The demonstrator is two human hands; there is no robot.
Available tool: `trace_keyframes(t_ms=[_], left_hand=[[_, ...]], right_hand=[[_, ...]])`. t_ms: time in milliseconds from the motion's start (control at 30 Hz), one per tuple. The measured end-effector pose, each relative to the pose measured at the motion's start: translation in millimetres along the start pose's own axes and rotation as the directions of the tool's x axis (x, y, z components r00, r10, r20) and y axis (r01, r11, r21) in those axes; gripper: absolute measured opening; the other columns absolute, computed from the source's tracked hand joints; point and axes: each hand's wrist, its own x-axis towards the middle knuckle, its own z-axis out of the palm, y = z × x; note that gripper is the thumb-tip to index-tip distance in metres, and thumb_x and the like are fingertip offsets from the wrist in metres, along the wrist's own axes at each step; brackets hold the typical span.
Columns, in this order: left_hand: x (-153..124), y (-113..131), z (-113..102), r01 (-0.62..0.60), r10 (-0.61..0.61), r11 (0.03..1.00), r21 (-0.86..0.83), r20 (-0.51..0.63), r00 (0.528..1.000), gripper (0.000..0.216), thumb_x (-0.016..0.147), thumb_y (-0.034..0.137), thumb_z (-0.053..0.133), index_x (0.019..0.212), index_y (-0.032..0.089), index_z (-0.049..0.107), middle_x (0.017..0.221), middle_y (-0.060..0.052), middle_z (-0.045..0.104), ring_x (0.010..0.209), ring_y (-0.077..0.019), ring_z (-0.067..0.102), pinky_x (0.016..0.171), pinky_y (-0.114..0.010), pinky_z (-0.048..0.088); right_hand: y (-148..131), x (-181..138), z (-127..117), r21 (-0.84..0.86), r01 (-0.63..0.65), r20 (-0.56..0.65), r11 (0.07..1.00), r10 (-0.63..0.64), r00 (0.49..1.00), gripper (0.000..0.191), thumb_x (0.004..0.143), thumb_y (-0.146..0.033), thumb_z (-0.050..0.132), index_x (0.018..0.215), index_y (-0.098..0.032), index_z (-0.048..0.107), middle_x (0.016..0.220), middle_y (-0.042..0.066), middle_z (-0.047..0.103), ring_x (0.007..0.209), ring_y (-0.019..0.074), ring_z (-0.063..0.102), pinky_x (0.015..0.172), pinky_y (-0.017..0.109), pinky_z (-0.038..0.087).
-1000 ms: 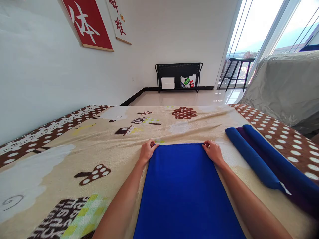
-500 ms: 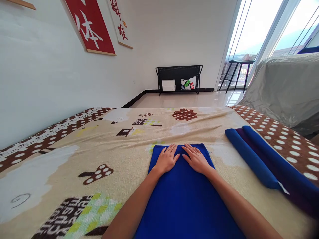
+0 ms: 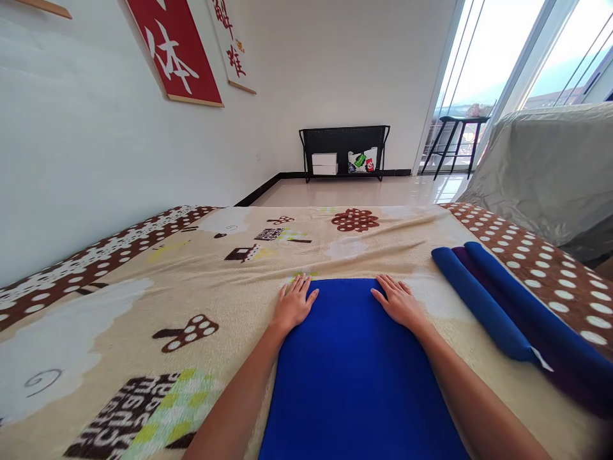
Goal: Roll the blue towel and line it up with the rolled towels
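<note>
On blanket [image 3: 230, 300], blue towel [image 3: 352, 364] spread flat, running toward camera. Left hand [image 3: 293, 305] open, palm down on far left corner; right hand [image 3: 398, 301] open, palm down on far right corner, gripping nothing. Just right, rolled towels [image 3: 498, 306] lying side by side.

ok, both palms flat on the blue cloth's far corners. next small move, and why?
Probably curl the fingers of left hand and right hand under the far edge of the blue cloth: it lies flat and smooth, both hands open at that edge.
</note>
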Motion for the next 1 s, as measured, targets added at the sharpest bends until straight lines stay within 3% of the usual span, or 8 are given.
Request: trace_keyframes(t_ms=[300, 433, 567, 700, 767, 867, 933, 1000], left_hand=[[1, -1, 0, 0.002, -0.002, 1.0, 0.011, -0.003, 1.0, 0.056, 0.1, 0.053, 0.031, 0.151, 0.03, 0.04, 0.161, -0.006, 0.034, 0.15, -0.0237, 0.027, 0.122, -0.05, 0.016], [-11, 11, -15, 0.006, -0.005, 1.0, 0.029, -0.022, 1.0, 0.058, 0.101, 0.048, 0.031, 0.152, 0.021, 0.039, 0.161, -0.013, 0.029, 0.15, -0.0307, 0.026, 0.12, -0.062, 0.014], [-67, 52, -28, -0.147, 0.148, 0.989, 0.03, -0.019, 0.989, 0.056, 0.102, 0.039, 0.033, 0.156, 0.024, 0.029, 0.163, -0.007, 0.025, 0.152, -0.0244, 0.022, 0.124, -0.055, 0.013], [-153, 82, -26, -0.473, 0.476, 0.879, -0.059, 0.067, 0.877, 0.062, 0.102, 0.039, 0.034, 0.159, 0.03, 0.01, 0.163, -0.003, 0.025, 0.15, -0.0212, 0.027, 0.122, -0.047, 0.028], [-192, 76, -26, -0.51, 0.512, 0.859, -0.051, 0.095, 0.854, 0.066, 0.102, 0.041, 0.035, 0.159, 0.034, 0.002, 0.163, -0.002, 0.026, 0.149, -0.0222, 0.029, 0.12, -0.048, 0.03], [-234, 45, -28, -0.47, 0.464, 0.881, 0.056, 0.09, 0.881, 0.07, 0.1, 0.044, 0.038, 0.158, 0.036, -0.001, 0.161, -0.001, 0.028, 0.147, -0.0239, 0.034, 0.117, -0.049, 0.035], [-252, 23, -30, -0.436, 0.439, 0.886, 0.158, 0.018, 0.898, 0.071, 0.099, 0.042, 0.041, 0.159, 0.034, 0.004, 0.159, -0.002, 0.034, 0.144, -0.0233, 0.04, 0.113, -0.047, 0.039], [-264, 12, -30, -0.394, 0.436, 0.876, 0.279, -0.11, 0.893, 0.068, 0.097, 0.033, 0.043, 0.159, 0.032, 0.013, 0.155, -0.002, 0.042, 0.141, -0.0209, 0.044, 0.117, -0.044, 0.033]], right_hand=[[-1, 1, -3, 0.0, 0.003, 0.008, 1.0, -0.003, 1.0, 0.062, 0.1, -0.058, 0.028, 0.15, -0.024, 0.041, 0.156, 0.006, 0.04, 0.149, 0.0209, 0.028, 0.123, 0.048, 0.018], [-8, -7, -19, 0.006, 0.03, 0.0, 1.0, -0.03, 1.0, 0.062, 0.1, -0.054, 0.031, 0.15, -0.018, 0.04, 0.158, 0.011, 0.036, 0.15, 0.0241, 0.025, 0.123, 0.052, 0.018], [-47, -51, -30, 0.019, 0.118, -0.001, 0.993, -0.118, 0.993, 0.058, 0.1, -0.043, 0.036, 0.151, -0.017, 0.04, 0.159, 0.011, 0.033, 0.15, 0.0249, 0.025, 0.123, 0.051, 0.02], [-96, -137, -26, 0.094, 0.312, 0.109, 0.945, -0.321, 0.941, 0.059, 0.095, -0.031, 0.044, 0.152, -0.018, 0.039, 0.158, 0.009, 0.034, 0.147, 0.0235, 0.034, 0.119, 0.044, 0.034], [-102, -178, -26, 0.137, 0.407, 0.121, 0.903, -0.423, 0.898, 0.061, 0.097, -0.034, 0.044, 0.156, -0.025, 0.03, 0.16, 0.005, 0.027, 0.148, 0.0242, 0.03, 0.12, 0.047, 0.033], [-81, -222, -33, 0.074, 0.47, 0.096, 0.879, -0.476, 0.874, 0.064, 0.1, -0.037, 0.042, 0.158, -0.036, 0.015, 0.161, -0.003, 0.023, 0.147, 0.0216, 0.032, 0.119, 0.046, 0.036], [-60, -239, -41, -0.041, 0.497, 0.025, 0.867, -0.497, 0.868, 0.068, 0.099, -0.036, 0.045, 0.159, -0.036, 0.013, 0.159, -0.003, 0.028, 0.143, 0.0201, 0.039, 0.115, 0.041, 0.042], [-49, -250, -47, -0.185, 0.515, -0.092, 0.837, -0.537, 0.839, 0.07, 0.096, -0.029, 0.047, 0.159, -0.028, 0.017, 0.155, 0.001, 0.038, 0.138, 0.0195, 0.048, 0.109, 0.035, 0.046]])
